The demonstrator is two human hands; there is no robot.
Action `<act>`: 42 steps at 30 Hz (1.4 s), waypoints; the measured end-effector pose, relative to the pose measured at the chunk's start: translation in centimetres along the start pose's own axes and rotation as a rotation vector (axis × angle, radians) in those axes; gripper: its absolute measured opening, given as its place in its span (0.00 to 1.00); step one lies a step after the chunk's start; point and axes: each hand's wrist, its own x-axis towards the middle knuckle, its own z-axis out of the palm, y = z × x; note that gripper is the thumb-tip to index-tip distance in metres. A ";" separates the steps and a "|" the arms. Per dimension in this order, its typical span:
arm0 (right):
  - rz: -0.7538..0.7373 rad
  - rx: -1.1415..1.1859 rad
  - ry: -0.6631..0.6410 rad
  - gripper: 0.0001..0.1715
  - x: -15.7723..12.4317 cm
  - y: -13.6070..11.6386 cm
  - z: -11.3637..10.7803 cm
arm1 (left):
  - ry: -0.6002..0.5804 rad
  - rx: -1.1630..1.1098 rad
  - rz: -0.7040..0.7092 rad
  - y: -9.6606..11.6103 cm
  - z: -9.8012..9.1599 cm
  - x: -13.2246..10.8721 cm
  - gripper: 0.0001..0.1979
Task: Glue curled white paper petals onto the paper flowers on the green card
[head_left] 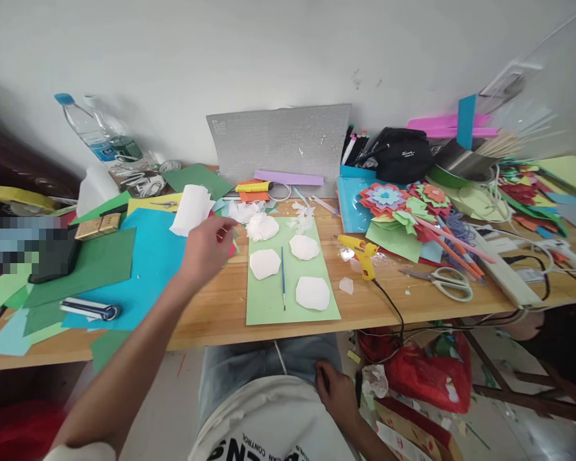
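Observation:
My left hand [208, 250] hangs over the table with bent fingers apart, and I see nothing held in them. Its fingertips are just left of a ruffled white paper flower [262, 227] on a light green sheet [264, 307]. Three cut white paper pieces lie on that sheet: one at left [265, 264], one at upper right [304, 247] and one at lower right [313, 293]. Between them is a thin blue paintbrush [283, 275]. Behind my left hand stands a white paper roll [191, 210]. My right hand [336, 387] rests by my lap below the table, its fingers curled in.
A yellow glue gun [360, 253] and scissors [444, 282] lie on the right, near colourful paper flowers [388, 195]. On the left are a stapler [90, 308] and blue paper [158, 256]. A grey cutting mat [278, 144] leans against the wall. Cables cross the table's right edge.

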 end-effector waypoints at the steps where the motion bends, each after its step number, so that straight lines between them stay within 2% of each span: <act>1: -0.034 -0.014 -0.037 0.16 -0.1 0.3 0.4 | -0.026 0.150 -0.024 -1.8 0.0 1.6 0.15; 4: -0.090 -0.052 -0.103 0.17 -0.3 0.9 1.1 | -0.157 0.449 -0.037 -5.8 0.8 5.0 0.18; 7: -0.091 -0.078 -0.112 0.17 -0.3 1.1 1.2 | -0.208 0.515 -0.072 -7.4 2.0 6.5 0.17; 12: -0.076 -0.092 -0.123 0.16 -0.4 1.2 1.1 | -0.248 0.540 -0.095 -8.2 3.3 7.3 0.14; 16: -0.079 -0.099 -0.161 0.16 -0.4 1.2 1.0 | -0.233 0.456 -0.089 -8.3 3.0 7.4 0.10; 19: -0.118 -0.077 -0.229 0.16 -0.1 0.5 -0.3 | -0.180 0.358 -0.084 -7.6 2.1 7.1 0.09; 21: -0.201 -0.007 -0.257 0.16 0.7 -0.6 -2.2 | -0.161 0.246 -0.079 -6.7 1.5 6.5 0.08; 24: -0.375 0.127 -0.188 0.12 3.5 -3.3 -6.5 | -0.215 -0.166 -0.102 -4.7 1.1 5.4 0.10; 27: -0.479 0.233 0.013 0.10 8.2 -7.0 -11.0 | -0.366 -0.578 -0.170 -2.1 1.4 4.1 0.15; 29: -0.456 0.280 0.126 0.09 11.9 -9.8 -13.2 | -0.435 -0.709 -0.202 -0.5 1.9 3.4 0.16; 31: -0.394 0.360 0.215 0.08 15.6 -12.5 -14.4 | -0.471 -0.795 -0.218 0.6 2.6 2.8 0.17; 33: -0.275 0.492 0.191 0.12 18.9 -14.8 -14.7 | -0.482 -0.836 -0.237 1.3 3.5 2.5 0.17; 36: -0.139 0.629 0.076 0.20 22.8 -16.9 -13.6 | -0.481 -0.841 -0.288 1.5 4.7 2.1 0.18; 38: -0.093 0.645 -0.018 0.22 24.7 -17.4 -12.4 | -0.467 -0.848 -0.323 1.2 5.3 1.9 0.18; 42: -0.038 0.767 -0.156 0.18 26.7 -17.1 -10.4 | -0.421 -0.896 -0.355 0.4 5.9 1.6 0.19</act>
